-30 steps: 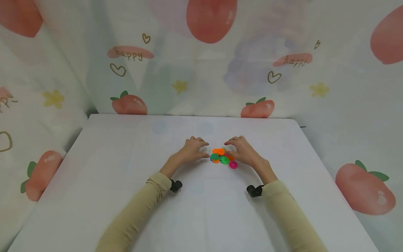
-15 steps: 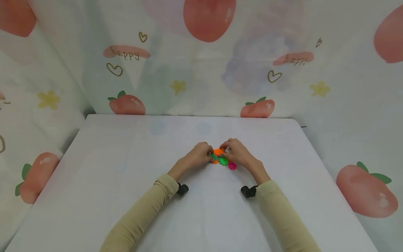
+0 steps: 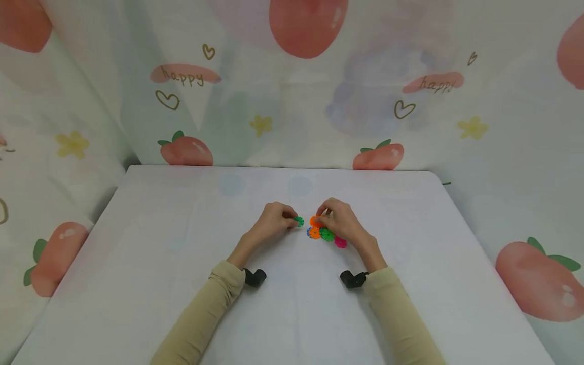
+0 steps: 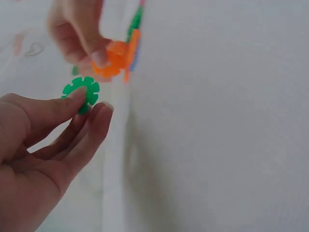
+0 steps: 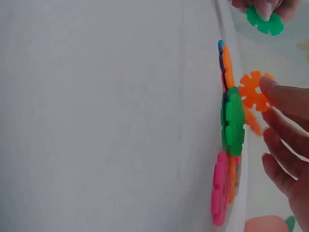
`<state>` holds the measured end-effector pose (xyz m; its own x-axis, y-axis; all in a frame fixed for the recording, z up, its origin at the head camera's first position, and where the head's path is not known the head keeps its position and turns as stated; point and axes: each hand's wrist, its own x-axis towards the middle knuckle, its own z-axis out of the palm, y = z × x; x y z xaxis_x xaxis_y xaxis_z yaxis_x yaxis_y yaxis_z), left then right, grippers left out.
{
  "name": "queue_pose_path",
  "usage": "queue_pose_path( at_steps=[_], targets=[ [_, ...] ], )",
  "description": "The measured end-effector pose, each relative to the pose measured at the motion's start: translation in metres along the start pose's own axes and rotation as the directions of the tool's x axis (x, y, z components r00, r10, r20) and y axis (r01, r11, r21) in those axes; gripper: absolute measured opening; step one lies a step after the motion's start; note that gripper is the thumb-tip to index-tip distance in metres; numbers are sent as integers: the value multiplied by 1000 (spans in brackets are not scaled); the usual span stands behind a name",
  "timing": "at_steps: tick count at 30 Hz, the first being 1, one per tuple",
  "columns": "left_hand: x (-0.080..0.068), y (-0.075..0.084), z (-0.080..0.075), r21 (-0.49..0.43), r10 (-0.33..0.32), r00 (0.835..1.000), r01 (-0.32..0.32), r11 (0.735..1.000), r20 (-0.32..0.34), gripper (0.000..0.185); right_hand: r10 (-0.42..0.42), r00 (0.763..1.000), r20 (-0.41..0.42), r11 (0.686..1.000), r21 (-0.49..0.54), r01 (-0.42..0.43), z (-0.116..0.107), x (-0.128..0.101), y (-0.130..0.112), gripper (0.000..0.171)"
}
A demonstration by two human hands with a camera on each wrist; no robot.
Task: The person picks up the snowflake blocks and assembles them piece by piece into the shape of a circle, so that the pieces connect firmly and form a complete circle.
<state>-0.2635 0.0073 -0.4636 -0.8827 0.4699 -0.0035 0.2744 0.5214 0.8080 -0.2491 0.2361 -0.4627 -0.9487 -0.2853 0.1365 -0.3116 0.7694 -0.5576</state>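
head view: a green notched disc [image 4: 91, 94] was pinched at the tips of the left hand [image 3: 275, 219], between thumb and fingers, and an orange notched disc [image 5: 250, 92] was pinched between thumb and fingertip by the right hand [image 3: 342, 219]. the two held discs were seen apart, with a gap between the two sets of fingers. by the left wrist camera, the left thumb was shown laid over the green disc's face, with one fingertip reaching just past its rim. by the right wrist camera, the remaining right fingers were shown loosely bent, just below the orange disc.

on the bench [image 3: 292, 314], near the right fingers and on their person's side, a second orange disc [image 3: 315, 232] was placed, with a blue disc [image 3: 308, 232] partly hidden by it. a second green disc [image 3: 327, 234] was set just below the right thumb, and a pink disc [image 3: 340, 243] farther from the fingertips, beside the palm. whether the held orange disc was joined to these could not be told. behind both sets of fingers, a fruit-printed cloth [image 3: 296, 111] was hung.
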Motion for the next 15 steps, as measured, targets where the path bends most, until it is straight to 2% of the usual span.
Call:
queue_pose_path(
  at_steps=[4, 8, 12, 15],
  targets=[
    [-9, 2, -10, -155, -53, 995, 40, 987, -80, 13, 12, 1000, -22, 999, 43, -11, 0, 1, -6, 10],
    [-16, -1, -15, -245, -50, 985, 8, 970, -168, 14, 24, 998, -65, 988, 155, -14, 2, 0, -15, 12],
    [-20, -7, -16, -312, -67, 968, -12, 950, -244, 12, 14, 996, -90, 952, 306, 14, 7, 2, -24, 14],
    [-22, -12, -17, -352, -80, 958, -23, 936, -275, 12, 35, 996, -83, 918, 397, 1, 12, 5, -31, 16]
  ],
)
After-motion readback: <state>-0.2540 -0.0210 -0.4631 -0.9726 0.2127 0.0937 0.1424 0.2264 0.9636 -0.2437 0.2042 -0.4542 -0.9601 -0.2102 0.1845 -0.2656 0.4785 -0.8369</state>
